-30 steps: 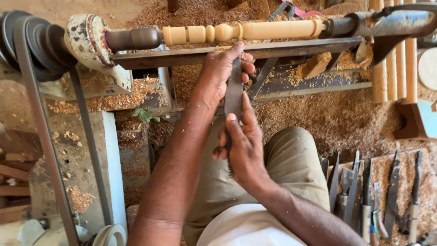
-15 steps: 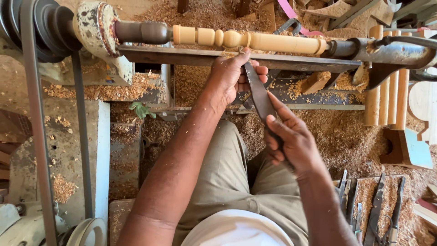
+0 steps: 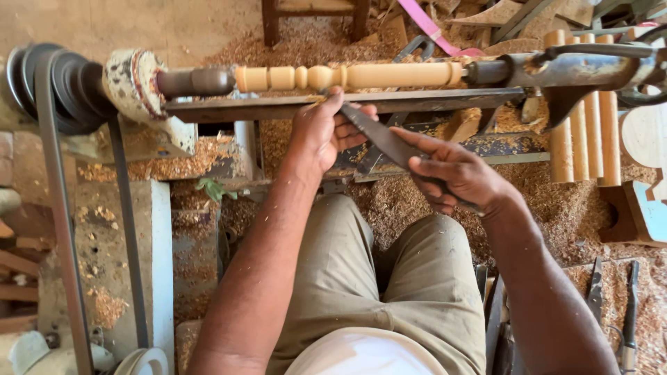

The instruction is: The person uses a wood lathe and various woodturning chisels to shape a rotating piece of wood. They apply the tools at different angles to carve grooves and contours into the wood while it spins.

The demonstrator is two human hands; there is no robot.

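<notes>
Though held low over the lap, well short of the tool rest point(image 3: 333, 104):
Right hand point(image 3: 458, 177): closed around the handle end of the chisel point(image 3: 385, 139), nearest to the body, below and right of the tool rest; a slack grip here could let the handle kick back.
Chisel: long dark blade, slanting up and left from the right hand to the tool rest; tip at the rest's edge; could dig in and catch if tilted too steeply.
Left hand point(image 3: 323, 132): fingers curled over the blade, pressing it against the tool rest; knuckles just below the wood, at risk of a graze if the blade skids.
Spindle point(image 3: 351, 75): pale turned wood with beads, mounted just above the tool rest, between dark chuck and tailstock; a catch could tear a bead or chip it.
Drive belt point(image 3: 59, 208): far left of the tool rest, running over the pulleys; open and unguarded, could snag anything loose.
</notes>
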